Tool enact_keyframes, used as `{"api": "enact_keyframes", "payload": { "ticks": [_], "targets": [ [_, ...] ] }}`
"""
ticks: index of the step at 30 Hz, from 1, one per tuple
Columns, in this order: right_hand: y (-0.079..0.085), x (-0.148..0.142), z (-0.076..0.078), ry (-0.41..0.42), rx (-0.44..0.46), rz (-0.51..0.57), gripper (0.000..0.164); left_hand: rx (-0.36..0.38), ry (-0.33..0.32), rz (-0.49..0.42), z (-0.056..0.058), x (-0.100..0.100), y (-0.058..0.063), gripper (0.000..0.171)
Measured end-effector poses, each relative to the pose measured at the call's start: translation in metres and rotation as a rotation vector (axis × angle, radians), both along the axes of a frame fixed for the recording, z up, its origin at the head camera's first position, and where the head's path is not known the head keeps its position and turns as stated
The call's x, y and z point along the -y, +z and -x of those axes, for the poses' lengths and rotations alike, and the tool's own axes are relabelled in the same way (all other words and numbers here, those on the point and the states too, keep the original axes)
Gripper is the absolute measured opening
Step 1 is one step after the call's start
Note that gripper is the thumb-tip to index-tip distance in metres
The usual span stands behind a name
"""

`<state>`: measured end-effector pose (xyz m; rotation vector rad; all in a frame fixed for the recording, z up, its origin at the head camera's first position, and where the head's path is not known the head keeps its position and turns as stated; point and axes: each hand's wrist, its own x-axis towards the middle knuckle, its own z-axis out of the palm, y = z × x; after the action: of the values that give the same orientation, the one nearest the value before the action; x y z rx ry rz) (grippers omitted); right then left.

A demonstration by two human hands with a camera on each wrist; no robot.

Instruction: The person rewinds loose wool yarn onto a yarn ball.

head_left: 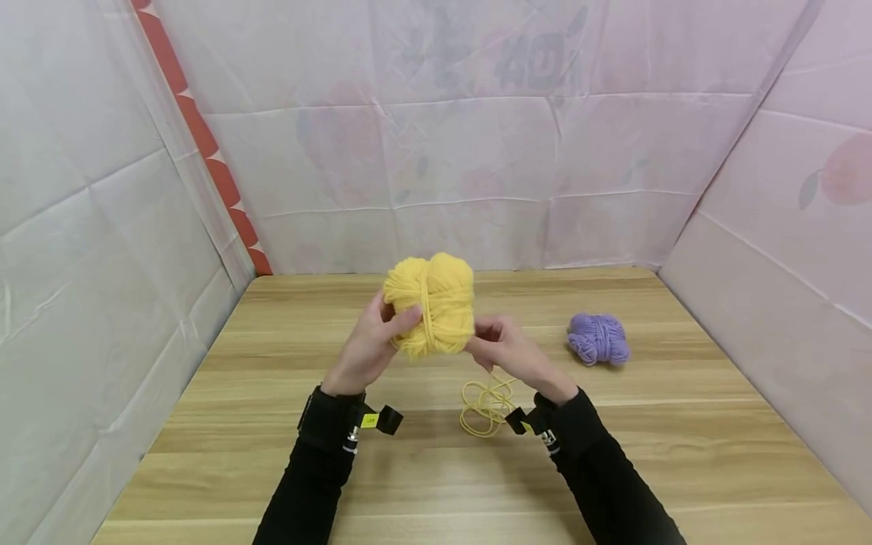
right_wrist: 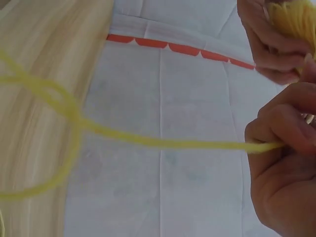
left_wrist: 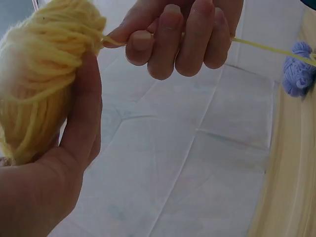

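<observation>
A yellow skein of yarn is held up above the table by my left hand, its thumb across the front and its fingers behind. At the skein's right side, my right hand pinches a strand of the yellow yarn. In the left wrist view the strand runs from the skein through the curled right fingers and out the other side. The right wrist view shows the yarn strand trailing from the right hand down toward the table. Loose yellow loops lie on the tabletop below the right hand.
A purple skein of yarn sits on the wooden table to the right of my right hand. Pale plastic sheeting hangs behind the table and along both sides, with a red scalloped strip at the left corner.
</observation>
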<state>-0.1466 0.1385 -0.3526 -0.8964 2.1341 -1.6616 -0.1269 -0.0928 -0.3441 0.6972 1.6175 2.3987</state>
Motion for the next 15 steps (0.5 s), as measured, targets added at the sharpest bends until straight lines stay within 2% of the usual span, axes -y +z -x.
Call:
{"api": "enact_keyframes", "payload": {
  "ticks": [3,5,11,15],
  "targets": [
    [0.002,-0.006,0.001,-0.037,0.063,0.015,0.015,-0.025,-0.067,0.092,0.000,0.001,-0.001,0.062],
    [0.004,-0.009,0.002,-0.062,0.080,0.022,0.015,-0.041,-0.088,0.172,-0.001,0.002,-0.002,0.066],
    [0.007,-0.014,0.006,-0.147,0.078,0.038,0.019,-0.077,-0.107,0.449,-0.002,0.000,-0.001,0.067],
    [0.008,-0.014,0.006,-0.224,0.041,0.080,0.028,-0.125,-0.080,0.563,0.000,-0.004,-0.003,0.067]
  ]
}}
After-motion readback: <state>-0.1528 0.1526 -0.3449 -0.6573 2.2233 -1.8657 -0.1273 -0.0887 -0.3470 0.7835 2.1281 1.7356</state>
